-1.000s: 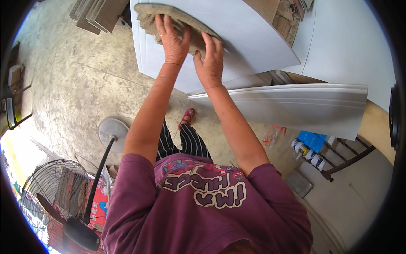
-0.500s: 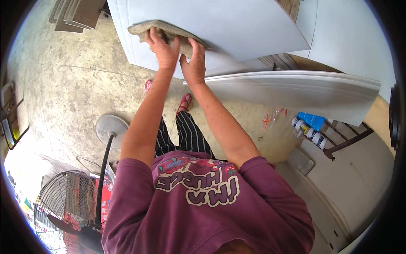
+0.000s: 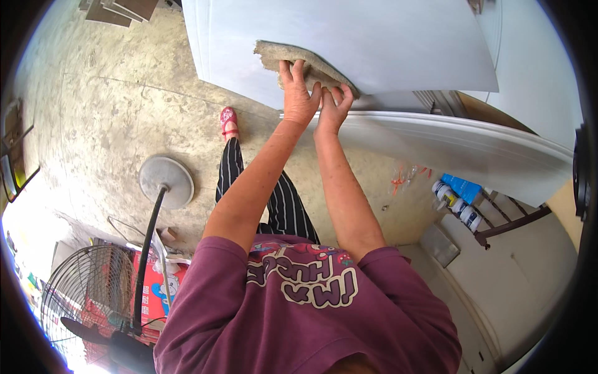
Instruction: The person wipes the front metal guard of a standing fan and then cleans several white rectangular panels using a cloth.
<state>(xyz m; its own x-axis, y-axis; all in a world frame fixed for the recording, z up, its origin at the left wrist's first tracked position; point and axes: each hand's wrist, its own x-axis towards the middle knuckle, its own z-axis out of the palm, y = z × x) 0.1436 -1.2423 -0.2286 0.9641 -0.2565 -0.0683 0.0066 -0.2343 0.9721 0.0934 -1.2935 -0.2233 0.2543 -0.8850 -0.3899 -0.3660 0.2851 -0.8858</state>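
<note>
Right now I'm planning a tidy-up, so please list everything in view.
Fuzzy pad: one, grey-brown, against large panel
Large panel: one, white, top centre
Grooved panel: one, pale grey, right
Boards: several, brown, upper left
Fan: one, black, lower left
Round base: one, grey, left
Printed box: one, red, by fan
Containers: several, white and dark, right
Packet: one, blue, by containers
Slatted frame: one, dark brown, right
Plastic wrap: some, clear and orange, right
Square plate: one, grey, right
Floor: one, beige, beneath
Shirt: one, purple, bottom centre
Trousers: one pair, striped black, centre
Shoe: one, red, left of centre
Forearms: two, bare, centre
Left grip: one, bare, at pad
Right grip: one, bare, at pad
</note>
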